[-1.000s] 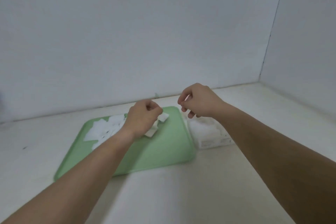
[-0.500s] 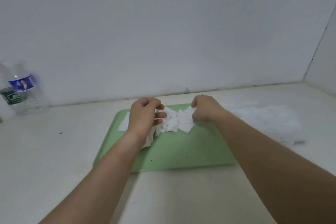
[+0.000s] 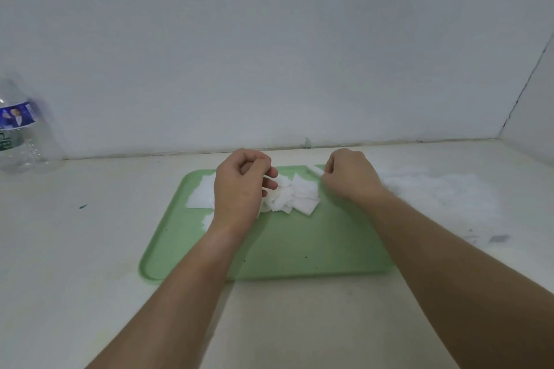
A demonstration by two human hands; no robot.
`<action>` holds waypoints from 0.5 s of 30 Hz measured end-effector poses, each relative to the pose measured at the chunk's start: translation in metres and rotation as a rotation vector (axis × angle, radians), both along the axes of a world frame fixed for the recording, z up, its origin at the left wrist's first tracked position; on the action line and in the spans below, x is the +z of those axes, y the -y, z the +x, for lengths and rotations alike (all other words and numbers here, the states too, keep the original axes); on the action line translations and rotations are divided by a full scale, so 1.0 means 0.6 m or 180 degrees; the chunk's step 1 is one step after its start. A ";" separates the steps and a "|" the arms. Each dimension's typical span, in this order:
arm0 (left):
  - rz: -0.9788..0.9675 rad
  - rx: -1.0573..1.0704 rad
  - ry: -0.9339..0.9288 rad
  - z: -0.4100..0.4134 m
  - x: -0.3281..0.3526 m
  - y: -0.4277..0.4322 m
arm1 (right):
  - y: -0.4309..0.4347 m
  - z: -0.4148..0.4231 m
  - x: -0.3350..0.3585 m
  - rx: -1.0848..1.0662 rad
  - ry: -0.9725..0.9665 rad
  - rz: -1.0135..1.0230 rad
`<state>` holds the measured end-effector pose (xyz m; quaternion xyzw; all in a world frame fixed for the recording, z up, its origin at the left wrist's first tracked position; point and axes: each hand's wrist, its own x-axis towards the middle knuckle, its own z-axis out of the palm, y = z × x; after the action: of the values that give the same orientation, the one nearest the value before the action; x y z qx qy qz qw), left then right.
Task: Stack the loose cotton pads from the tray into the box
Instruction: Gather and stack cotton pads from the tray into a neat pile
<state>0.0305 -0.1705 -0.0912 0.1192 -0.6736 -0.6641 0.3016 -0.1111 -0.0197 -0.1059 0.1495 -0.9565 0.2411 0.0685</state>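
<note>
The upper half of the frame is taken up by a pale wall point(image 3: 269, 39), the lower half by an off-white table point(image 3: 75, 278). A green tray point(image 3: 299, 249) is laid at centre frame, its long axis running left to right. To the right of it a white patch point(image 3: 434, 198) is seen, too blurred for it to be told whether this is the box. A clear plastic bottle point(image 3: 27, 144) is stood at the left edge. It bears a blue label point(image 3: 16, 117) with two figures, and no writing on it can be read.

The cotton pads point(image 3: 299, 198) are heaped on the far half of the tray — the heap is stretched left to right, with the square pads turned every way. The left hand point(image 3: 242, 192) is held over the heap's left part with fingers curled; whether anything is gripped cannot be told. The right hand point(image 3: 350, 180) is curled at the heap's right end, and a single pad point(image 3: 315, 170) is pinched at its fingertips — seen edge-on, its length pointed toward the upper left.
</note>
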 end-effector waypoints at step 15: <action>-0.1827 -0.0518 0.0385 0.026 -0.018 0.026 | -0.019 0.148 0.053 0.1637 0.0926 -0.1980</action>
<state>0.0463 -0.1863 -0.1020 0.0142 -0.8578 -0.4604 0.2282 -0.0223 -0.0081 -0.0743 0.3197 -0.7696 0.5458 -0.0877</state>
